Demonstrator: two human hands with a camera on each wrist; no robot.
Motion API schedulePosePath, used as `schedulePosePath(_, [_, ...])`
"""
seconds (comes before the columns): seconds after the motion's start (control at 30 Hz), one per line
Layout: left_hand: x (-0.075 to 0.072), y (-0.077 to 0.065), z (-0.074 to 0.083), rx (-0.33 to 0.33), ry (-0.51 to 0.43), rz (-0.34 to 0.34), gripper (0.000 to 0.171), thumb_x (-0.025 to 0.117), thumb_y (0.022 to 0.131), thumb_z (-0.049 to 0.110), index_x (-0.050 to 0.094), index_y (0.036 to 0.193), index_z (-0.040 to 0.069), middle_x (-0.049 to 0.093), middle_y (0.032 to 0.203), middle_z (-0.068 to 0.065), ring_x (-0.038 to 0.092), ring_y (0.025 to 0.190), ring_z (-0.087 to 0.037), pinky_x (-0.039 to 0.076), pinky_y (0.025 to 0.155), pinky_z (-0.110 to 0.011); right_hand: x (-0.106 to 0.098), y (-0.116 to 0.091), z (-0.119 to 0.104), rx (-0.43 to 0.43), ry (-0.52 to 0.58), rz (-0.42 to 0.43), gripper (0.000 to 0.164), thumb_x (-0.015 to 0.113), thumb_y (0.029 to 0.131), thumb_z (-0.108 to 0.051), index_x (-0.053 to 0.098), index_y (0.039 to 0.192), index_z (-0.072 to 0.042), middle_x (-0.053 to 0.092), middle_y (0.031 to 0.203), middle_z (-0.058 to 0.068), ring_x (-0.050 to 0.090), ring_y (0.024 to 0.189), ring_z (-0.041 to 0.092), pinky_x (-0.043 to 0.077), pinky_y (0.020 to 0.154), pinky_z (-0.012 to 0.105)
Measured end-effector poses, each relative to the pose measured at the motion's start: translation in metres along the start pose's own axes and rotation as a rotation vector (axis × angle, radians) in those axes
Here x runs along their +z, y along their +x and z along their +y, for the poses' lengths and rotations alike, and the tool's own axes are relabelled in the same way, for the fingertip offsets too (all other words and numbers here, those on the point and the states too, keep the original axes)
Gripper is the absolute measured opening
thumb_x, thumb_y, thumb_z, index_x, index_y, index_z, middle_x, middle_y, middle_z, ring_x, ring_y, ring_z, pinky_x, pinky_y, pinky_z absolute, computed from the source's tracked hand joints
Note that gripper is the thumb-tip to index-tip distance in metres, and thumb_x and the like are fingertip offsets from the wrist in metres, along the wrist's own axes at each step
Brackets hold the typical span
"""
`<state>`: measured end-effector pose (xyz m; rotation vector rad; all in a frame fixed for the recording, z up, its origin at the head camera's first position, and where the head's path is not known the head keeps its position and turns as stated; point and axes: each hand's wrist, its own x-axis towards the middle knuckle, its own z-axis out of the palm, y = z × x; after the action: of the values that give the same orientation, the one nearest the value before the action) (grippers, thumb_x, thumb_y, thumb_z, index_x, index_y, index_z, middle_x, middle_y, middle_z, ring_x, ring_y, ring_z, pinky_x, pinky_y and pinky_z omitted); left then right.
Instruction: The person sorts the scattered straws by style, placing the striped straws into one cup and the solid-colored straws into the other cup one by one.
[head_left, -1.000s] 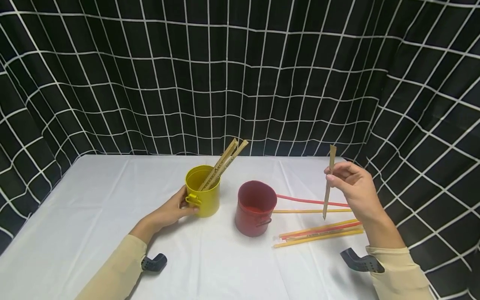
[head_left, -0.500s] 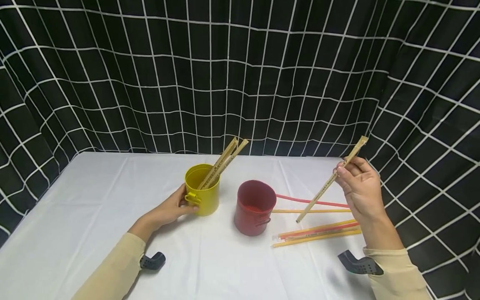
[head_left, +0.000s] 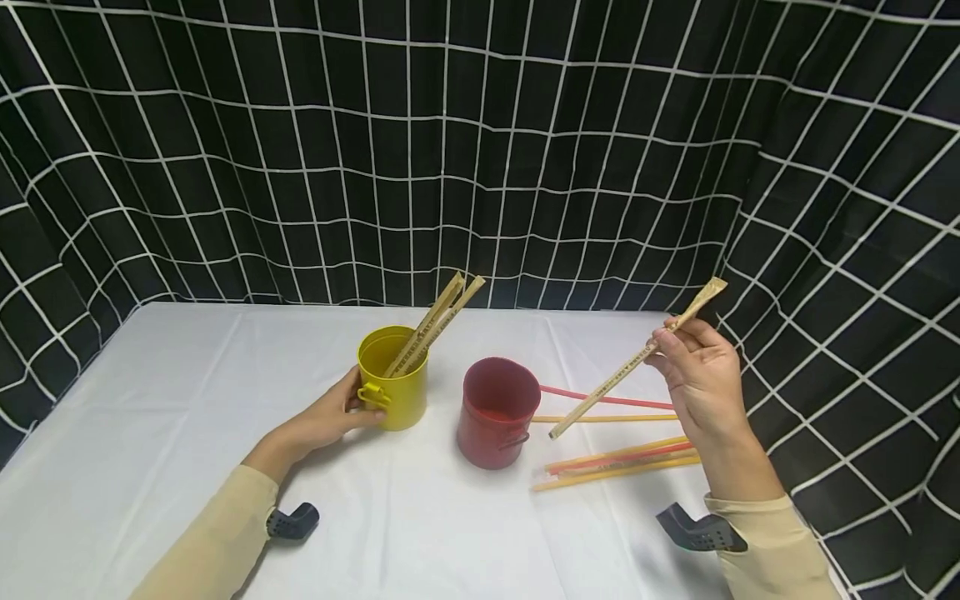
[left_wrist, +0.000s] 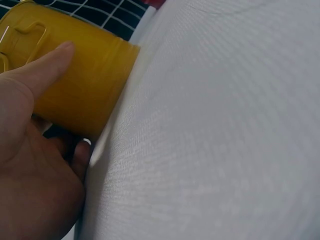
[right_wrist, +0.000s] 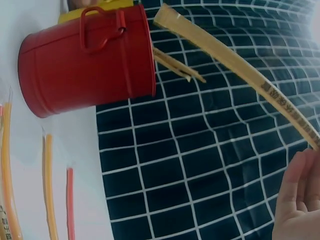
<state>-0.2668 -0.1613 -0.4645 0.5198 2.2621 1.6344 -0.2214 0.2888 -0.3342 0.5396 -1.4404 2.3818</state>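
Observation:
My left hand point(head_left: 322, 421) grips the side of a small yellow pail point(head_left: 405, 404), its thumb near the wire handle; the other fingers are partly hidden behind it. Two tan paper-wrapped sticks point(head_left: 435, 325) lean out of this pail to the right. Between finger and thumb, my right hand point(head_left: 701, 375) pinches another tan paper-wrapped stick point(head_left: 618, 375) with printed characters. It is held aslant, its lower end just right of a red pail point(head_left: 487, 437). In the right wrist view, this stick point(right_wrist: 240, 65) extends toward the mouth of the red pail point(right_wrist: 90, 62).
Several orange and red plastic-wrapped straws, with a tan stick among them, form a bundle point(head_left: 615, 467) right of the red pail. Behind it lie one red straw point(head_left: 607, 400) and one orange straw point(head_left: 607, 419). A black grid-patterned curtain point(head_left: 465, 150) borders the white table point(head_left: 420, 533).
The right hand has turned its stick from nearly upright to a slant, bringing the lower end left toward the red pail. The left hand keeps its hold on the yellow pail.

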Motion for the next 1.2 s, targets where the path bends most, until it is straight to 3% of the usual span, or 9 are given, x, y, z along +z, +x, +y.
schedulePosePath(0.3, [-0.003, -0.001, 0.0, 0.012, 0.001, -0.005, 0.092, 0.072, 0.093, 0.021, 0.013, 0.162, 0.017, 0.026, 0.166, -0.014, 0.031, 0.151, -0.039, 0.019, 0.128, -0.058, 0.015, -0.003, -0.001, -0.059, 0.014, -0.072, 0.019, 0.052, 0.096, 0.014, 0.068, 0.1, 0.004, 0.077, 0.088, 0.008, 0.073, 0.079, 0.014, 0.061, 0.067, 0.022])
schedulePosePath(0.6, [-0.002, -0.003, 0.003, 0.006, -0.004, -0.011, 0.09, 0.071, 0.094, 0.019, 0.012, 0.162, 0.015, 0.025, 0.166, -0.016, 0.028, 0.153, -0.04, 0.018, 0.128, -0.058, 0.045, 0.004, -0.002, -0.097, 0.06, -0.111, 0.02, 0.054, 0.094, 0.017, 0.067, 0.1, 0.004, 0.076, 0.088, 0.009, 0.073, 0.077, 0.015, 0.061, 0.066, 0.023])
schedulePosePath(0.83, [0.0, -0.002, 0.005, 0.025, -0.01, -0.019, 0.089, 0.071, 0.094, 0.019, 0.013, 0.162, 0.015, 0.026, 0.166, -0.014, 0.032, 0.151, -0.038, 0.021, 0.128, -0.057, 0.069, 0.011, 0.002, -0.112, -0.047, -0.071, 0.026, 0.054, 0.095, 0.015, 0.068, 0.098, -0.007, 0.073, 0.088, 0.002, 0.071, 0.074, 0.011, 0.06, 0.064, 0.019])
schedulePosePath(1.2, [-0.001, -0.003, 0.003, 0.005, 0.006, -0.01, 0.088, 0.07, 0.095, 0.019, 0.013, 0.162, 0.013, 0.024, 0.167, -0.016, 0.026, 0.154, -0.04, 0.018, 0.128, -0.057, 0.107, 0.022, 0.016, -0.094, 0.027, -0.059, 0.02, 0.061, 0.093, 0.012, 0.069, 0.097, -0.006, 0.075, 0.086, 0.003, 0.072, 0.073, 0.012, 0.061, 0.064, 0.022])
